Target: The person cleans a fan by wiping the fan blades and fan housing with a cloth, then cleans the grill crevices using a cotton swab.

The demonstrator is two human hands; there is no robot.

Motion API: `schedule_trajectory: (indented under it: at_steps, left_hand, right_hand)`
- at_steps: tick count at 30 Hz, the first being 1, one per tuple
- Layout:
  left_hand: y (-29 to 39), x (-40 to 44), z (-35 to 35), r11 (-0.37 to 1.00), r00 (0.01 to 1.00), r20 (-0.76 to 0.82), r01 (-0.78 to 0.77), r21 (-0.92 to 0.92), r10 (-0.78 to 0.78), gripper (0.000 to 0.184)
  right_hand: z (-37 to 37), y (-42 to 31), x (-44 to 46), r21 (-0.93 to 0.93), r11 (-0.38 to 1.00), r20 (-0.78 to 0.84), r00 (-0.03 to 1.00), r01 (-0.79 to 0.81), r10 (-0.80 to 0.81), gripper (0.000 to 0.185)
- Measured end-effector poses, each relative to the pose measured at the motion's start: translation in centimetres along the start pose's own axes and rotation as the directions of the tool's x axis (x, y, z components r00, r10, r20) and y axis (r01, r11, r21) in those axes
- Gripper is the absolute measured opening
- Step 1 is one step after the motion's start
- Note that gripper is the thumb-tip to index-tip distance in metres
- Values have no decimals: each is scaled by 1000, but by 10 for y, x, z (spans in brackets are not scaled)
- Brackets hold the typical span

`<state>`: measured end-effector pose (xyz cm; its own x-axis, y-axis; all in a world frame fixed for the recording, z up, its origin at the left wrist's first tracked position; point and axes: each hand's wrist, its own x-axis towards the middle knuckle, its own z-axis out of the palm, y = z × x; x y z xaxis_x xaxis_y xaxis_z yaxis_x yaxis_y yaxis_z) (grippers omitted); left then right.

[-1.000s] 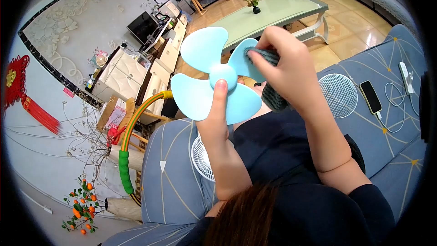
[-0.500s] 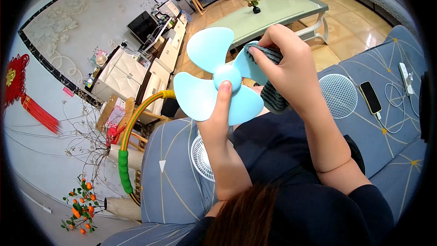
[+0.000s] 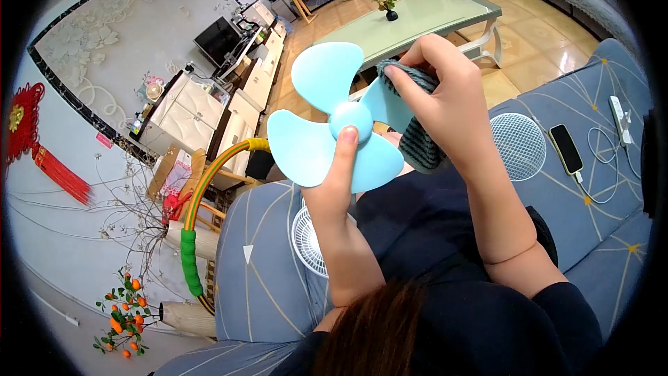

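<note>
A light blue fan blade (image 3: 305, 150) with rounded petals is held up in front of me. My left hand (image 3: 337, 167) grips it from below, the thumb pressed against the central hub and the other fingers hidden behind. A dark green-grey striped cloth (image 3: 422, 147) is pinched in my right hand (image 3: 449, 101). The cloth is folded over the tip of the right-hand petal and hangs down beneath my palm. Part of that petal is covered by the cloth and my fingers.
A round white mesh fan grille (image 3: 518, 146) lies on the blue sofa (image 3: 268, 251) to the right, near a phone (image 3: 566, 150) on a cable and a power strip (image 3: 619, 120). Another white grille (image 3: 306, 240) sits by my left forearm. Ahead stands a glass-topped table (image 3: 431, 19).
The fan blade has shifted slightly right and turned a little. My right hand and the cloth have moved slightly right along the petal's edge.
</note>
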<state>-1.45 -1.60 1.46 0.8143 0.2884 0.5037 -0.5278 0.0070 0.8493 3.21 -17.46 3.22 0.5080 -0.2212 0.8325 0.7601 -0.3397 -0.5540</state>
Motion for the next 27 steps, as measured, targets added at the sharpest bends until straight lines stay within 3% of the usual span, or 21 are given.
schedule_trajectory:
  at_steps: [4,8,15,19,23,27]
  left_hand:
    - [-4,2,-6,999,1000,8,9,-47,-9,40]
    - [-1,1,1,995,996,-35,-89,-40,88,40]
    - [1,2,-5,995,995,-20,-95,-40,95,36]
    - [1,2,-7,995,995,-36,-98,-18,97,35]
    - [-12,9,-13,986,985,-70,-156,58,160,36]
    - [-13,10,-15,986,980,-111,-167,13,168,34]
  right_hand:
    - [5,-2,-4,-12,996,5,997,83,-83,19]
    - [13,-11,-13,-1,999,118,992,53,-52,19]
    - [0,3,1,-44,999,-22,1000,-13,12,18]
    - [0,3,2,-46,999,-20,1000,12,-13,18]
    - [11,-5,-9,-20,993,56,992,112,-111,18]
    - [13,-11,-11,-3,998,114,991,65,-64,18]
